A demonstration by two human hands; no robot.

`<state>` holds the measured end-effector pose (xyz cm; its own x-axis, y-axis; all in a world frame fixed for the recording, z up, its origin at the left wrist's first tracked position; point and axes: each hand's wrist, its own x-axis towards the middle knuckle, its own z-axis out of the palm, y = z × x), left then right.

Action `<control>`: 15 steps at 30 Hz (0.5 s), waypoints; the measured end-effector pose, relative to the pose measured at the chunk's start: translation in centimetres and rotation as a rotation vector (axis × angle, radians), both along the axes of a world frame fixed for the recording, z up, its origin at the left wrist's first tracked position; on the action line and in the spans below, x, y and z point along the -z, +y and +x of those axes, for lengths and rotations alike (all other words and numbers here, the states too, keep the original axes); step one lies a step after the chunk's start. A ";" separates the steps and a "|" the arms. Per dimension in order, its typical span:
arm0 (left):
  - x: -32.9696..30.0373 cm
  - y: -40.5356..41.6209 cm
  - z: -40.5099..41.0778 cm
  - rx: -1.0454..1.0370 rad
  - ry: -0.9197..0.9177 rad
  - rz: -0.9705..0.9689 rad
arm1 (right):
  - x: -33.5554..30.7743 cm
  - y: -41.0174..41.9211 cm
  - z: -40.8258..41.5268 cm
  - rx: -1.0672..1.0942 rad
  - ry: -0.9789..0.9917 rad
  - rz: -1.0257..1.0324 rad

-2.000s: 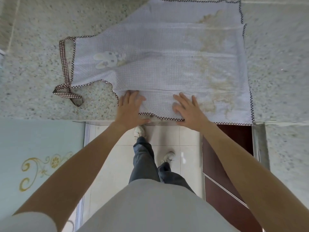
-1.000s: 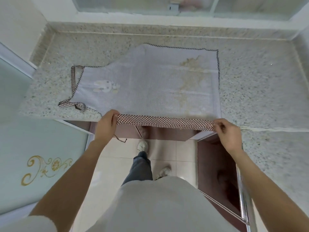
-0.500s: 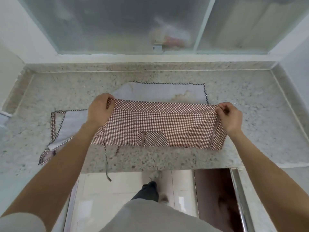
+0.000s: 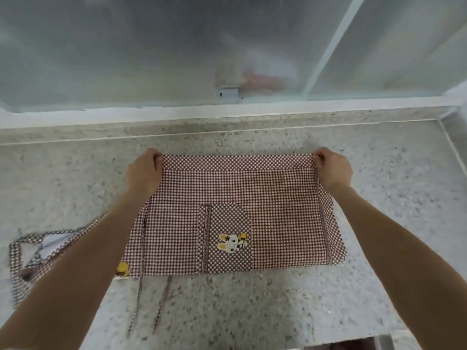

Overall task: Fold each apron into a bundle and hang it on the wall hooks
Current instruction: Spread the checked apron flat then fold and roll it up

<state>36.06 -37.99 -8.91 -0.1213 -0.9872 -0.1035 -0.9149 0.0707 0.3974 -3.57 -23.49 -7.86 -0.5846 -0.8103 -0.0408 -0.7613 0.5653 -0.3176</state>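
Two thin ties point(image 4: 161, 303) trail toward 6 o'clock on the counter point(image 4: 394, 213). The checked apron point(image 4: 265, 198) lies folded at centre. Left hand point(image 4: 144, 173) at 11 and right hand point(image 4: 333, 170) at 1 pinch its far corners.

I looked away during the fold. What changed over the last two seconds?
Both hands, left hand and right hand, took hold of the apron by its near edge and carried it away over the far half, turning the checked side up. The apron stayed on the granite counter.
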 end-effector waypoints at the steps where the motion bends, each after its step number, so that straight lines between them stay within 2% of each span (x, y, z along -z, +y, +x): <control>1: 0.6 -0.5 -0.2 -0.003 0.009 0.015 | 0.7 -0.7 -0.4 -0.009 0.001 0.024; 3: 1.3 -1.2 -0.3 0.003 0.058 0.069 | 1.6 -1.4 -1.1 -0.025 -0.023 0.058; 10: 1.9 -3.0 -0.7 0.256 0.046 0.228 | 3.2 -1.4 -2.3 -0.133 -0.025 0.128; 15: 1.8 -3.7 -0.8 0.419 0.017 0.277 | 3.4 -1.6 -2.6 -0.206 0.091 0.256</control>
<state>35.30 -41.71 -10.74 -0.5055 -0.7891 -0.3490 -0.8236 0.3208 0.4677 -6.19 -25.12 -11.21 -0.4200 -0.8821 -0.2134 -0.8867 0.4489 -0.1106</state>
